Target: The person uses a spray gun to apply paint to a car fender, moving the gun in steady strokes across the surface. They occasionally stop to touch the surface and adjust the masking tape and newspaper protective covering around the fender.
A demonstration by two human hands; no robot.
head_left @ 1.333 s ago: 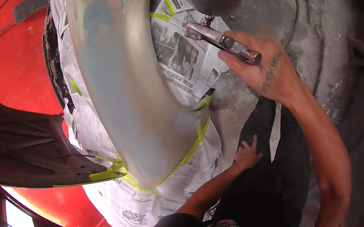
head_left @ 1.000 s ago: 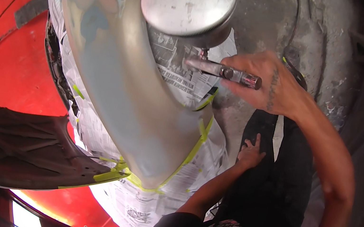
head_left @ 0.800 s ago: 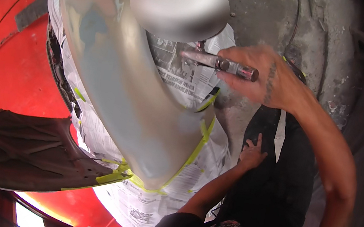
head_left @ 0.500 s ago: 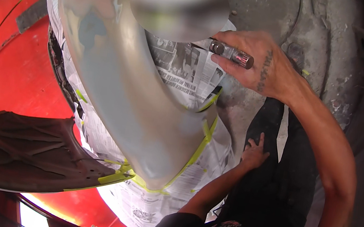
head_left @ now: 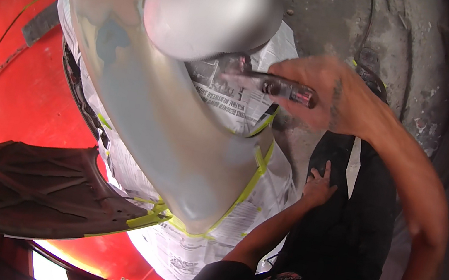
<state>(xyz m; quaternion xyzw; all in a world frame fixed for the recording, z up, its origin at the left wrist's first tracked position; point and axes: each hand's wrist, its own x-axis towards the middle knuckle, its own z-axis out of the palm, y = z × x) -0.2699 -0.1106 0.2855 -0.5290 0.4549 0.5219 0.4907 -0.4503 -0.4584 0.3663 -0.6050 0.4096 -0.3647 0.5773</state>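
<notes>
My right hand [head_left: 327, 95] is closed around a spray gun [head_left: 289, 90], its outline slightly smeared by motion. The gun's large white, rounded cup [head_left: 213, 10] stands out in front and hides part of the scene behind it. Below and left of the cup is a curved car body panel [head_left: 146, 109], patched in beige and grey, with the gun held over its upper right edge. Its nozzle is hard to make out. Resting on my dark trouser leg, my left hand [head_left: 320, 185] has its fingers spread and holds nothing.
Newspaper masking [head_left: 200, 251] and yellow-green tape [head_left: 242, 193] surround the panel. A red car body [head_left: 23, 65] lies to the left, with a dark, ribbed panel [head_left: 49, 191] at lower left. Cables [head_left: 408, 70] run over the grey concrete floor [head_left: 327, 21] at upper right.
My right hand and the spray gun have moved slightly down and right. The cup has tilted, now showing more of its rounded white side. My left hand stays on my leg.
</notes>
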